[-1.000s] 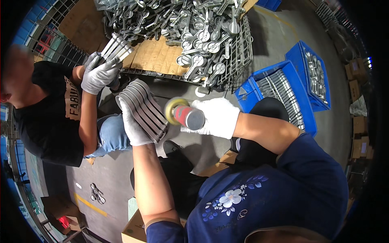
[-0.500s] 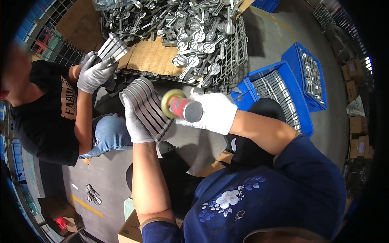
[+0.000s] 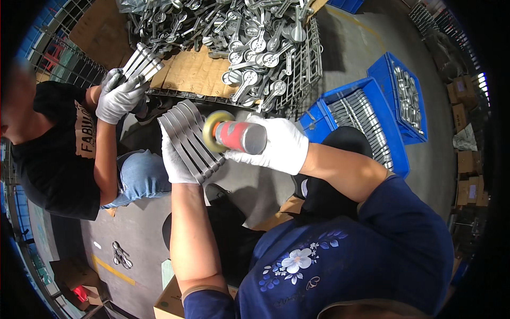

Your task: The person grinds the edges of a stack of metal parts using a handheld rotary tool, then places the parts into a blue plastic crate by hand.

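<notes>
In my white-gloved left hand (image 3: 174, 164) is a fanned row of several flat grey metal handle-like parts (image 3: 192, 139), gripped from the left and below. My right hand (image 3: 285, 145), also gloved in white, is closed round a small hand-held polisher (image 3: 240, 137) with a red and silver body. Its round yellow disc (image 3: 210, 133) lies against or just over the right side of the fanned parts; which of the two, I cannot tell. The right fingers are partly hidden behind the polisher's body.
A wire-mesh bin (image 3: 311, 69) ahead holds a heap of loose metal parts (image 3: 255, 45). Blue crates (image 3: 396, 151) with rows of parts stand to the right. At left, a co-worker's gloved hands (image 3: 119, 98) hold similar parts. Two or so parts (image 3: 121, 255) lie on the floor; a cardboard box (image 3: 169, 300) stands below.
The polisher has shifted slightly left and turned more side-on, bringing its disc further over the fanned parts. My left hand keeps its hold.
</notes>
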`<action>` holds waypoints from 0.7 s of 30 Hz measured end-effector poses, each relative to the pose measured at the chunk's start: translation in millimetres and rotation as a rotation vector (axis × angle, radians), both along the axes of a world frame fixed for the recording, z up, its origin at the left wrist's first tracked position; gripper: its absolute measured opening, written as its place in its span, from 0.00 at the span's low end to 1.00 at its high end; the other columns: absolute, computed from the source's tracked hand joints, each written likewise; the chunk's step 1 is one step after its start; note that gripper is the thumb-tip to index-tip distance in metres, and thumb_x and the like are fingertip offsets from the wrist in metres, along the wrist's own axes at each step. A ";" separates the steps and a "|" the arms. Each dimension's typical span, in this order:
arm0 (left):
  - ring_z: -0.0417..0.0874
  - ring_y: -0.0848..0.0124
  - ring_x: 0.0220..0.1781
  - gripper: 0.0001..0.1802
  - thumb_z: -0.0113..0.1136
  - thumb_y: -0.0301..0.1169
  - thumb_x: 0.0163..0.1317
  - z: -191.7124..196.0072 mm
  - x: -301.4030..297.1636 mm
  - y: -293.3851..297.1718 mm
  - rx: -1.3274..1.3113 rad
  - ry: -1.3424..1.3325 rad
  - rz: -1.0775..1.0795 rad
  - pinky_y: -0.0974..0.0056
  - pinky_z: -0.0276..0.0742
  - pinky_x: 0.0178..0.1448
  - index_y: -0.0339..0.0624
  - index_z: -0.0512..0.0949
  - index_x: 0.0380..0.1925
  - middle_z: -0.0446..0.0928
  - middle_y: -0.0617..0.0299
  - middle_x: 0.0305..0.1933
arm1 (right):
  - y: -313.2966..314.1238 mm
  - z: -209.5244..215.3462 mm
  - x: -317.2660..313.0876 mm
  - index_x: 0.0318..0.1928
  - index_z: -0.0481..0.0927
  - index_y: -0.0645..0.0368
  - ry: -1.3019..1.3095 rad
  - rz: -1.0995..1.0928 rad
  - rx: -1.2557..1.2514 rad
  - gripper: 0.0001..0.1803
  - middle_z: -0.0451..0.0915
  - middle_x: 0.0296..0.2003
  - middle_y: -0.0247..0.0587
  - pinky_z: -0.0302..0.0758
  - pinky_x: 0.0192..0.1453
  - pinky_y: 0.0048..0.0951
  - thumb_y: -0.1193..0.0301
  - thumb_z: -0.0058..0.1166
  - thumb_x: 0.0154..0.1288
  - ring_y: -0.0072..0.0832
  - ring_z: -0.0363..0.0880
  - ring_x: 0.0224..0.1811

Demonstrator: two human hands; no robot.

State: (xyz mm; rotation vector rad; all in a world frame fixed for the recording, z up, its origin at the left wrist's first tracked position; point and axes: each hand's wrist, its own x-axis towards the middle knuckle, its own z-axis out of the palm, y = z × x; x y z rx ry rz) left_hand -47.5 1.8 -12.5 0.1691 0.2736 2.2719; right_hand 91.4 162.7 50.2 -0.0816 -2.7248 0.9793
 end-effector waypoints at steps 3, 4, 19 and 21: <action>0.66 0.66 0.64 0.26 0.34 0.48 0.71 8.3 6.1 5.3 -0.176 -0.108 0.118 0.58 0.57 0.71 0.42 0.64 0.60 0.66 0.60 0.63 | -3.3 2.5 2.0 0.40 0.75 0.63 -0.046 -0.006 -0.021 0.33 0.79 0.26 0.49 0.79 0.35 0.37 0.42 0.61 0.53 0.44 0.81 0.28; 0.66 0.66 0.64 0.26 0.34 0.48 0.71 11.5 8.1 5.3 -0.176 -0.108 0.120 0.58 0.57 0.71 0.42 0.64 0.60 0.66 0.60 0.63 | -3.1 0.0 2.0 0.39 0.75 0.63 -0.028 0.006 -0.023 0.33 0.79 0.26 0.49 0.79 0.35 0.37 0.42 0.61 0.53 0.44 0.81 0.28; 0.63 0.54 0.63 0.30 0.41 0.51 0.58 36.1 15.2 8.3 1.916 -2.079 -0.309 0.49 0.52 0.70 0.37 0.66 0.50 0.65 0.52 0.58 | -0.1 -8.1 2.4 0.44 0.77 0.62 0.004 0.075 -0.410 0.30 0.80 0.35 0.47 0.78 0.43 0.33 0.48 0.64 0.54 0.40 0.81 0.38; 0.63 0.56 0.64 0.27 0.42 0.51 0.60 48.7 17.3 16.9 1.939 -2.061 -0.138 0.49 0.52 0.70 0.42 0.67 0.50 0.66 0.56 0.58 | -0.3 -3.7 1.5 0.41 0.76 0.64 0.125 -0.017 -0.110 0.31 0.80 0.30 0.49 0.79 0.38 0.36 0.46 0.64 0.53 0.43 0.82 0.33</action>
